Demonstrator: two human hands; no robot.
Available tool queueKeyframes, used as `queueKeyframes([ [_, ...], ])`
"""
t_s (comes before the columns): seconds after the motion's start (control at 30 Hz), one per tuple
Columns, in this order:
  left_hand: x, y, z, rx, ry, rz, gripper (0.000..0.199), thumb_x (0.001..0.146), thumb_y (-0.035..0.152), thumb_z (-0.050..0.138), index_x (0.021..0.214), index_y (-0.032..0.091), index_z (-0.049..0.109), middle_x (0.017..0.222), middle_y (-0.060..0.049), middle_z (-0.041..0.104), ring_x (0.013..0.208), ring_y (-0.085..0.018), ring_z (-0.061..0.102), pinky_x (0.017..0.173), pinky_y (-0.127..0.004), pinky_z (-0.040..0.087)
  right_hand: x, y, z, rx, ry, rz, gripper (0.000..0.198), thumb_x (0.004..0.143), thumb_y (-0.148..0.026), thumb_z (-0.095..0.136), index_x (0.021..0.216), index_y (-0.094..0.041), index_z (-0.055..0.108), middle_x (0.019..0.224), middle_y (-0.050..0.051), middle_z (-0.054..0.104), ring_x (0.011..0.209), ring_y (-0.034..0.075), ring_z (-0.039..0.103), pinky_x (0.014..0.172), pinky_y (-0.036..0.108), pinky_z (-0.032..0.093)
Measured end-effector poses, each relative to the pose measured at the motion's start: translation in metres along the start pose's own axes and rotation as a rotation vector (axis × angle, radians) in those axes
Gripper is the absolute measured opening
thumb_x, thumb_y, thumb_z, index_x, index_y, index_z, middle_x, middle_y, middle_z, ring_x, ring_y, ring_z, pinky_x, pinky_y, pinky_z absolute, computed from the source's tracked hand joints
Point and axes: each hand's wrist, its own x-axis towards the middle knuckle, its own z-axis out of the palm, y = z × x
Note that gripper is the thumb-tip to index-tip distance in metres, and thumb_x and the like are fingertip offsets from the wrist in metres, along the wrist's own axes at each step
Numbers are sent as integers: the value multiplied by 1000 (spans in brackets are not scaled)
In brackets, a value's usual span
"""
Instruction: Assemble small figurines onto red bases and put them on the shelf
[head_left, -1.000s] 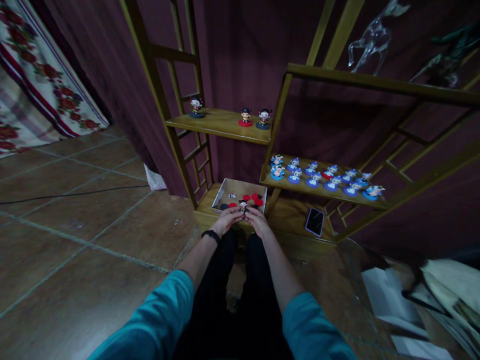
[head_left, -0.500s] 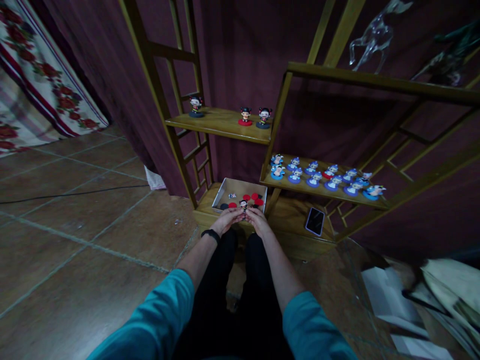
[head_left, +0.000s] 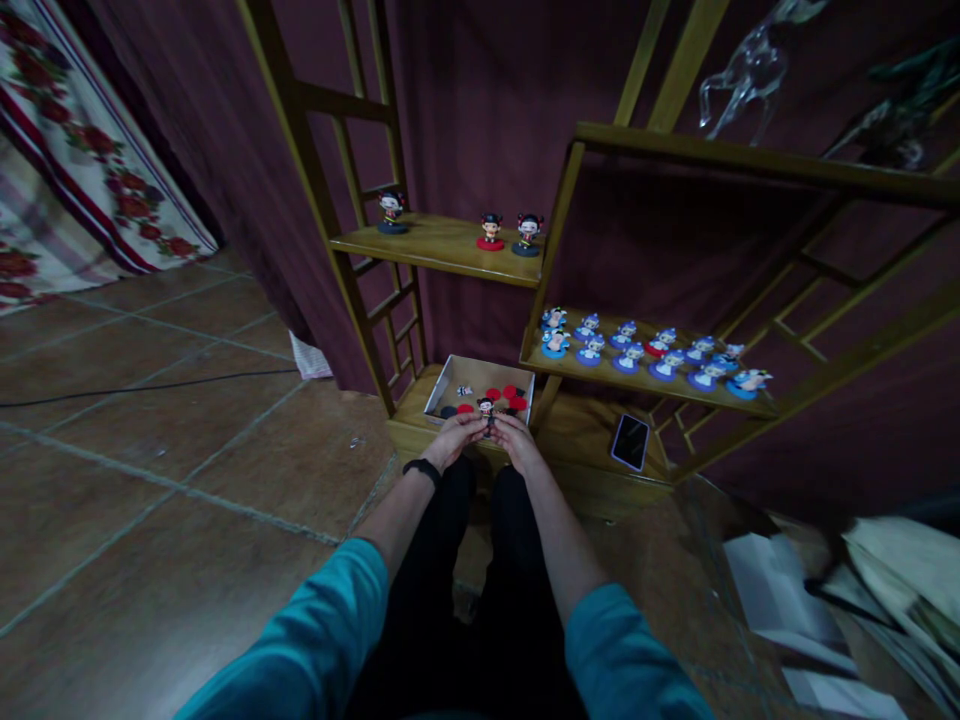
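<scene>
The fingers point(head_left: 478, 424) of your left hand point(head_left: 459, 437) and right hand point(head_left: 515, 440) pinch one dark-haired figurine point(head_left: 486, 407) beside a shallow box point(head_left: 480, 369).

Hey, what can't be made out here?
Head view: lower part of the held figurine, hidden by the left hand and right hand.
Head view: top of the clear horse, cut off by the top edge.
Head view: details of the black-and-white piece in the box, too small.

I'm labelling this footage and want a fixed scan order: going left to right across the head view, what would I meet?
Floral cloth → left hand → held figurine → right hand → phone → glass animal figure.
</scene>
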Motion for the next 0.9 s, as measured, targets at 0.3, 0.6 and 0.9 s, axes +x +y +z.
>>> queueKeyframes([
  [0.3, 1, -3, 2, 1, 49, 42, 38, 52, 7, 79, 87, 10, 65, 75, -5, 67, 60, -9, 61, 60, -19, 46, 4, 6, -3, -14, 3, -23, 34, 60, -24, 72, 93, -20, 64, 84, 2, 69, 72, 13, 63, 69, 28, 50],
  [0.6, -7, 3, 7, -28, 104, 35, 22, 63, 9, 72, 85, 11, 65, 78, -5, 66, 63, -8, 60, 62, -19, 47, 3, 5, 1, -11, 14, -31, 34, 59, -19, 71, 91, -19, 63, 94, 4, 66, 75, 13, 62, 70, 28, 49],
  [0.9, -9, 4, 10, -19, 106, 33, 20, 62, 6, 71, 81, 10, 64, 77, -4, 65, 61, -7, 59, 59, -18, 47, 3, 6, -1, -33, 4, -38, 35, 58, -21, 72, 93, -20, 64, 96, 3, 66, 75, 12, 61, 69, 25, 48],
])
